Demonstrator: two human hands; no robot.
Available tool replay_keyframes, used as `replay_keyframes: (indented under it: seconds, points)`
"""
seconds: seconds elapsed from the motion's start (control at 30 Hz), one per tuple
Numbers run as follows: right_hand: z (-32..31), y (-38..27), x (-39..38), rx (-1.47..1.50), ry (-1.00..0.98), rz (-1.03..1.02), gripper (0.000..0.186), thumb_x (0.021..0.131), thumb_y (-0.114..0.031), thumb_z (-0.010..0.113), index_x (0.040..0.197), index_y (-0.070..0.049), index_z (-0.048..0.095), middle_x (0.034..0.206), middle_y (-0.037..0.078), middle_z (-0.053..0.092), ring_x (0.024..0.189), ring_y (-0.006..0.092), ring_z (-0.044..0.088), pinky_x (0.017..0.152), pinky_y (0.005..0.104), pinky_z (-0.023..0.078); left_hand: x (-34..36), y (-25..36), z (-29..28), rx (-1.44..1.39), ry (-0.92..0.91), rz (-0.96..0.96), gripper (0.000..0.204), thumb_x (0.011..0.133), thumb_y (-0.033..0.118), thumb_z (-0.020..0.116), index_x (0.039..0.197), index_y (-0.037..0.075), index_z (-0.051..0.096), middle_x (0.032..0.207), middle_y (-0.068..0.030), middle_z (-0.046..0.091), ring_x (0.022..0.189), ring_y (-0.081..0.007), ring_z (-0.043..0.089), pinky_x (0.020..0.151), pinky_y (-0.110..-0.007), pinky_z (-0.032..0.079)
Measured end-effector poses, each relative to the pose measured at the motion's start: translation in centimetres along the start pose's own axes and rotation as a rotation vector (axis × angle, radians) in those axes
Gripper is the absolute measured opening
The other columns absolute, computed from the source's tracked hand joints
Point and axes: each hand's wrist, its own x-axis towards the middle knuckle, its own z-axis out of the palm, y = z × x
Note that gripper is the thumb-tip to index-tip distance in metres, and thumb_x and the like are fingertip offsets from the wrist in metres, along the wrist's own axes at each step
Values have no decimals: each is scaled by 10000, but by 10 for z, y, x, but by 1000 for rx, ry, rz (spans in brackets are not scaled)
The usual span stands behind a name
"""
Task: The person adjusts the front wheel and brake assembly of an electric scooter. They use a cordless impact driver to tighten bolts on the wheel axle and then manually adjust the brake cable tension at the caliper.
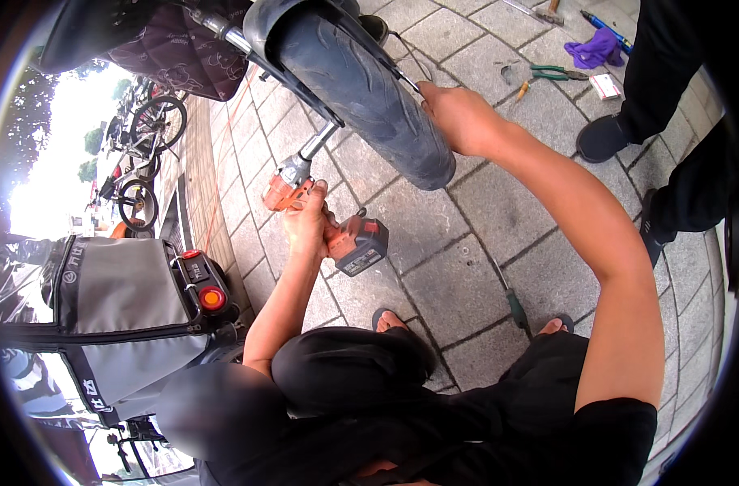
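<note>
My left hand [306, 225] is closed around the grip of an orange cordless impact wrench [357, 245] with a black battery. Its long socket points up to the left side of a two-wheeler's wheel [361, 97], close to the lower end of the fork leg [317, 109]. The wheel has a worn black tyre. On the wheel's other side, my right hand [465, 121] is closed with its fingers beside the tyre. A thin metal shaft [408, 83] runs into these fingers; what kind of tool it is cannot be made out, as the tyre and hand hide part of it.
A green-handled screwdriver [515, 308] lies on the paving between my feet. Green-handled pliers [557, 73], a purple cloth [594, 50] and a small white box [604, 87] lie far right, near another person's shoe [601, 138]. A grey-covered vehicle [126, 283] stands left, bicycles [155, 121] beyond.
</note>
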Motion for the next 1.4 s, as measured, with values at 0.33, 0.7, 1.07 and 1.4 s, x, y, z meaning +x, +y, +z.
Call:
replay_keyframes:
  seconds: [0.33,0.7,1.07,1.4]
  points:
    - [36,125,-71,-338,-642,252,330,898,-158,655,1164,35,692,1106,244,735,1055,395,723,886,482,570,20,7,-21,125,-69,144,326,897,284,856,1023,73,641,690,7,589,467,-110,537,415,-266,467]
    - [-81,-30,-55,859,-162,-254,759,932,-352,763,1490,71,472,1366,212,586,1188,263,617,986,378,514,7,-146,-73,124,-24,-498,327,866,275,841,1028,182,573,639,18,481,484,-149,479,426,-341,417]
    - [24,7,-112,56,-65,-171,310,898,-130,705,1146,43,636,1083,233,663,956,435,673,825,505,542,70,-275,-135,1021,-260,-191,450,875,453,781,1052,44,722,876,-171,733,798,-344,724,691,-460,575]
    - [-47,1,-69,846,-217,-232,596,891,-89,663,1456,39,521,1313,130,608,1205,217,617,1001,407,512,85,-52,-61,373,-20,200,526,1006,323,717,1340,-68,610,1168,-159,735,1034,-229,708,878,-364,587]
